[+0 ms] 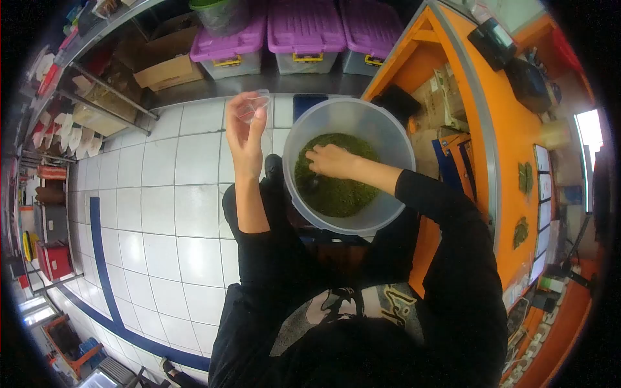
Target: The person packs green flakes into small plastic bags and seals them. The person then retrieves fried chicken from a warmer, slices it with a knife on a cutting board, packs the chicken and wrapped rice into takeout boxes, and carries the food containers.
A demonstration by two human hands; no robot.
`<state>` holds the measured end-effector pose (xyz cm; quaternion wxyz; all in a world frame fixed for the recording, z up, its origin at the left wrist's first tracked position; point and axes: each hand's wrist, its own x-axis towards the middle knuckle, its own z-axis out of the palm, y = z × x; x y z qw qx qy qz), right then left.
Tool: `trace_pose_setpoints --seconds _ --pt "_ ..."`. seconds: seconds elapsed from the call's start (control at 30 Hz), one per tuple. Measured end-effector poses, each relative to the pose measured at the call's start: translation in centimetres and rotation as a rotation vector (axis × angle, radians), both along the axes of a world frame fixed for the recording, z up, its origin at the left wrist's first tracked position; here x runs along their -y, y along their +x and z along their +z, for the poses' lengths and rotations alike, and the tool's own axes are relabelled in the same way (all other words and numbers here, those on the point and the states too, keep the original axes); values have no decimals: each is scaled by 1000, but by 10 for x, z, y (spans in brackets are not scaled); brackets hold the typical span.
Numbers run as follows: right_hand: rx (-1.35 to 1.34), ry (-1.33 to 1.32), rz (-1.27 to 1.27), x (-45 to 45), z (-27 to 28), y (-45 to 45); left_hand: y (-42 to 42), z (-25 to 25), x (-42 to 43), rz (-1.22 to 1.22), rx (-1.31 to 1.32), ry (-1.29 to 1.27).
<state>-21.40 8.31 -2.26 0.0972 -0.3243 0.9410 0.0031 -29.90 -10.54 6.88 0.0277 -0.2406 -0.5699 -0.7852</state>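
Note:
My left hand (244, 143) is raised to the left of a large translucent plastic bucket (396, 150). Between its thumb and fingers it holds a small clear plastic cup (260, 102), apart from the bucket. Finely cut green herb (346, 202) covers the bottom of the bucket. Inside, my right hand (331, 160) is low over the herb with its fingers curled down. A small dark, shiny shape shows just below those fingers; what they grip is hidden.
Grey bins with purple lids (307, 29) and an open cardboard box (169, 64) line the back shelf. An orange table (501, 168) stands close on my right. White floor tiles (155, 213) lie to the left; another person's foot (167, 365) shows at lower left.

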Motion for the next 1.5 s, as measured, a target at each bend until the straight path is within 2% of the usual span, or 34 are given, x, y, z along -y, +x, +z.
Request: trace_pose_setpoints --seconds 0.07,0.17,0.27,0.4,0.53,0.7,0.8,0.83,0.93,1.0,1.1,1.3,1.5 --pt "-54 109 94 2 -8 -1 -2 -2 5 -10 20 8" --pt "-124 110 111 2 -16 3 -3 -4 7 -13 1 -14" --pt "-77 142 91 -1 -16 4 -1 -5 5 -37 -14 29" --pt "-102 31 67 -4 3 5 2 -1 2 -44 -23 43" --pt "-177 82 -104 -22 38 -2 2 3 1 -12 -64 89" --pt "-283 155 -279 -27 28 -14 2 0 0 -6 -74 78" --pt "-177 81 -174 2 -10 -4 4 0 0 17 -115 49" --pt "-87 6 -178 10 -14 -2 4 1 0 30 -139 51" --pt "-19 -5 -193 13 -17 -2 4 1 1 34 -154 59" --pt "307 -231 -487 -4 -2 -7 5 3 2 23 -149 76" --pt "320 -320 -613 -26 52 2 7 4 2 -37 -142 104" --pt "35 -519 -785 -68 98 43 9 4 -3 -156 -140 23" --pt "9 -636 -857 -73 134 73 21 6 -15 -205 -199 -29"
